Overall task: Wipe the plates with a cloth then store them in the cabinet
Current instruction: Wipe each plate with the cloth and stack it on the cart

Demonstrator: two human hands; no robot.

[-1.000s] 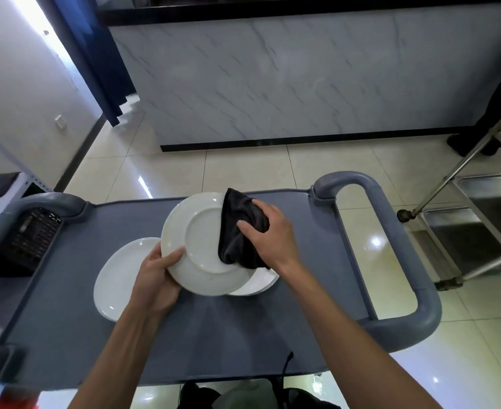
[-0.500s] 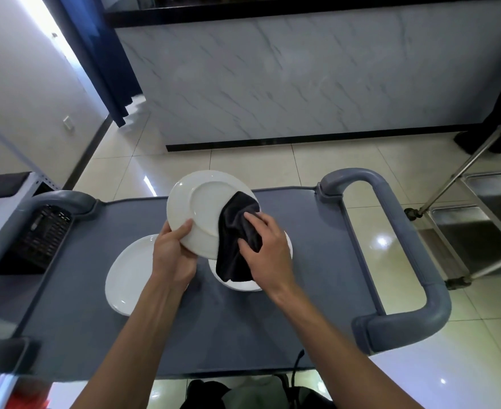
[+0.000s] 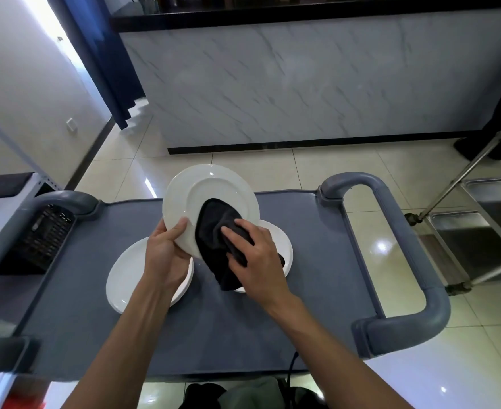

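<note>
1. The left hand (image 3: 166,255) grips the lower left rim of a white plate (image 3: 210,199), thumb curled over the near face, the remaining fingers hidden behind it.
2. The held plate stands tilted above the grey cart top (image 3: 243,335), its face turned toward the camera.
3. The right hand (image 3: 255,261) presses a black cloth (image 3: 216,240) against the lower right part of the held plate; its fingers are bent over the bunched fabric, gripping it.
4. The cloth hangs down below the plate's rim, its lower end draping past the right hand's thumb side.
5. A second white plate (image 3: 125,276) lies flat on the cart top, partly beneath the left hand and forearm.
6. A third white plate (image 3: 284,246) lies flat beneath the right hand, largely covered by the hand and cloth.
7. The cart handle (image 3: 414,255) loops along the cart's right side, well apart from both hands.
8. A metal rack (image 3: 479,208) stands on the tiled floor to the right of the cart.
</note>
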